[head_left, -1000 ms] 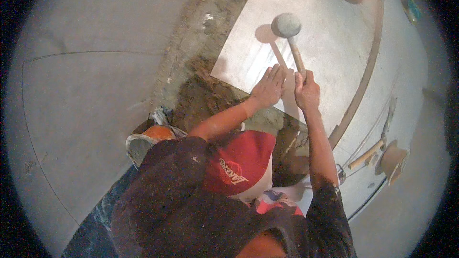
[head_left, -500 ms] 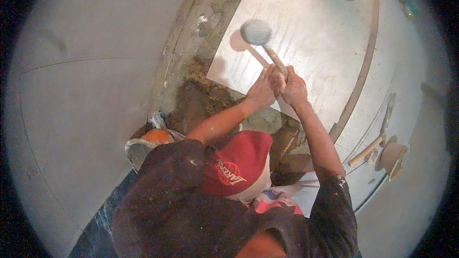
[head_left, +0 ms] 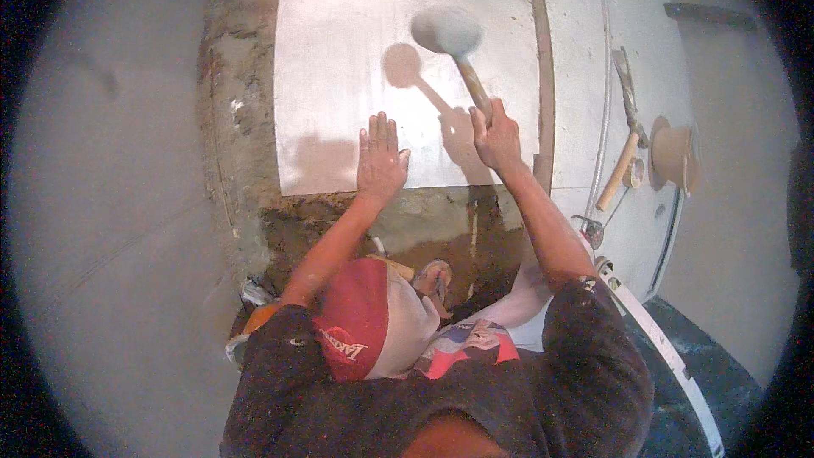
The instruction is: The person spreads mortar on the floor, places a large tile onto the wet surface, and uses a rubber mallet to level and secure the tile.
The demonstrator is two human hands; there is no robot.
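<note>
My right hand is wrapped round the wooden handle of a rubber mallet. Its pale grey head is raised above a large glossy white tile, and its shadow falls on the tile to the left. My left hand rests palm down near the tile's front edge, fingers stretched forward and nothing in them. Rough brown mortar shows along the left side of the tile and in front of it.
Right of a dark joint lie more pale tiles, a wooden-handled tool, a small roll and a brown spool. A white strip is at lower right. An orange container stands at left, near my bent legs.
My left hand has come off the mallet handle and now lies flat on the tile. My right hand alone holds the mallet. The view has turned and shifted right.
</note>
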